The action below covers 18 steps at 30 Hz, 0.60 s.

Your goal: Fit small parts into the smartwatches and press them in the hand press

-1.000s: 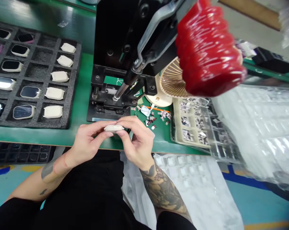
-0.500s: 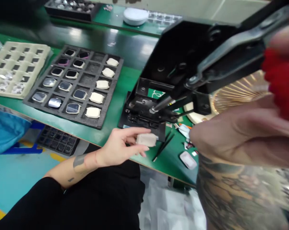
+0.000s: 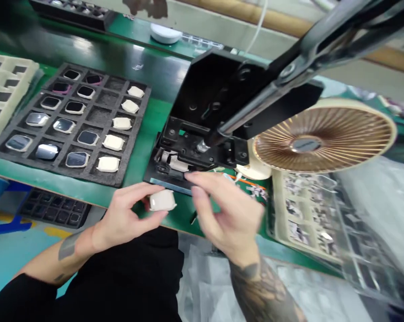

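Cream rounded-square watch case (image 3: 162, 201) is pinched between thumb and fingers of the left hand (image 3: 121, 217), above the green workbench (image 3: 145, 129) edge. The right hand (image 3: 229, 210), blurred, looks open and empty, its fingertips (image 3: 191, 178) near the steel-edged base of a black manual press (image 3: 202, 103).

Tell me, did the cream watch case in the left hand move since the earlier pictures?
Yes, the cream watch case moved left along the black press base.
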### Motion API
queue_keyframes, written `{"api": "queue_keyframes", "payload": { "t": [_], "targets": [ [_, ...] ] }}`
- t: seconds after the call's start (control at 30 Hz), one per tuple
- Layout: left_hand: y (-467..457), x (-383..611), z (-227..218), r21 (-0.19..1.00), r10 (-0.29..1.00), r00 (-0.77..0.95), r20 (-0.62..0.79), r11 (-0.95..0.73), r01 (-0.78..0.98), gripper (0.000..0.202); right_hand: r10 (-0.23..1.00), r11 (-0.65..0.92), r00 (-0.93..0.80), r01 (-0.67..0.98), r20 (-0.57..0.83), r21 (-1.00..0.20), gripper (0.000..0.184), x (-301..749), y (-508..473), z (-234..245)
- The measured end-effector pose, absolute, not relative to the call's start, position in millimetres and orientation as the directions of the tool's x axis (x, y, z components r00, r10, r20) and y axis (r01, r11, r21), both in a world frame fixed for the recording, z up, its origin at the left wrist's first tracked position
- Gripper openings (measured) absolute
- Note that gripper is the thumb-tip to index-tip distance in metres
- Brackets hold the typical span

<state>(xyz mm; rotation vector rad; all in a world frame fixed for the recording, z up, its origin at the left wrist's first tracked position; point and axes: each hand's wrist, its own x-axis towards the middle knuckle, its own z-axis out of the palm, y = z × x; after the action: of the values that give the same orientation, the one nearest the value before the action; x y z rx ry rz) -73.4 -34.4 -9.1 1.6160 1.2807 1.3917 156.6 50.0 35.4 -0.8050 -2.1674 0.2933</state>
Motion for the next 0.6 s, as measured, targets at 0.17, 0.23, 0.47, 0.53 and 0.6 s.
{"api": "queue_keyframes", "payload": {
  "t": [0.17,0.23,0.47,0.53,0.6],
  "targets": [
    [-27.3,-80.1,-6.3,0.798,0.891,0.027,0.453,-0.419,0.432,0.036,0.674,0.738,-0.653,0.620,0.347,-0.266,0.051,133.7,77.2,-1.7],
    [-24.2,-77.8,-2.4,0.783,0.884,0.059,0.463,-0.439,0.440,0.036,0.673,0.739,-0.692,0.622,0.260,-0.257,0.050,128.9,86.4,-9.0],
    [-15.0,-77.9,0.6,0.593,0.887,0.078,0.455,-0.367,0.717,0.038,0.731,0.682,-0.543,0.601,0.412,-0.417,0.052,148.0,53.1,3.4],
    [0.0,-70.7,0.8,0.490,0.892,0.130,0.433,-0.354,0.796,0.036,0.730,0.682,-0.498,0.578,0.468,-0.448,0.056,156.2,37.4,6.9],
    [19.1,-59.8,4.6,0.404,0.913,0.175,0.370,-0.327,0.854,0.032,0.726,0.685,-0.466,0.555,0.505,-0.472,0.060,161.7,28.4,9.1]
  ]
}}
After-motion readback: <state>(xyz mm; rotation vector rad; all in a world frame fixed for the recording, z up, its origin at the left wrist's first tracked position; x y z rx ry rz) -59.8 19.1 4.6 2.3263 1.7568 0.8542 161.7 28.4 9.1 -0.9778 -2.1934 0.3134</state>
